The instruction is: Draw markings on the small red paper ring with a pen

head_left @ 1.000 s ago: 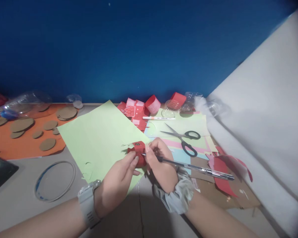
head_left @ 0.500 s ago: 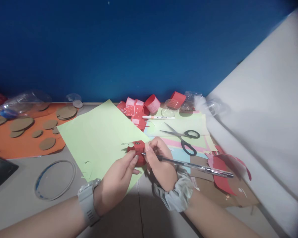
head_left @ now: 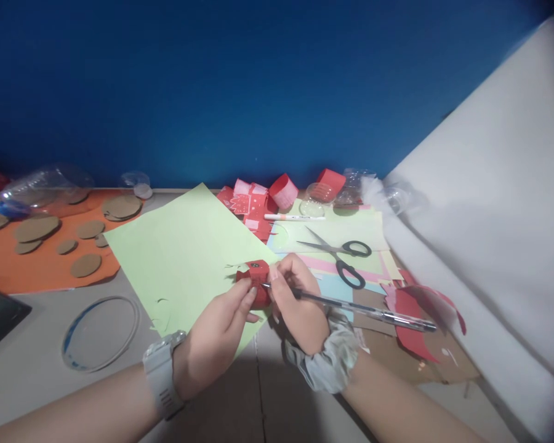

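My left hand point(head_left: 224, 323) pinches a small red paper piece point(head_left: 258, 296), folded or curled, with a dark mark on its upper part. My right hand point(head_left: 300, 304) is closed on a clear-barrelled pen point(head_left: 369, 311), its tip resting against or close to the red paper while the barrel slants off to the right. The right fingertips also meet the paper's right edge. Beneath the hands lies a pale green sheet point(head_left: 180, 246), with thin paper slivers on it. Fingers hide part of the red piece.
Open black-handled scissors point(head_left: 346, 266) and a white marker point(head_left: 295, 218) lie on coloured sheets. Red paper rings point(head_left: 283, 191) and clear plastic cups point(head_left: 314, 200) stand along the blue wall. Leftward are cardboard discs point(head_left: 85, 266) on orange paper, a tape ring point(head_left: 100, 335) and a black object point(head_left: 2, 317).
Both hands, the pen and the red paper stay almost in place. The whole view has shifted very slightly.
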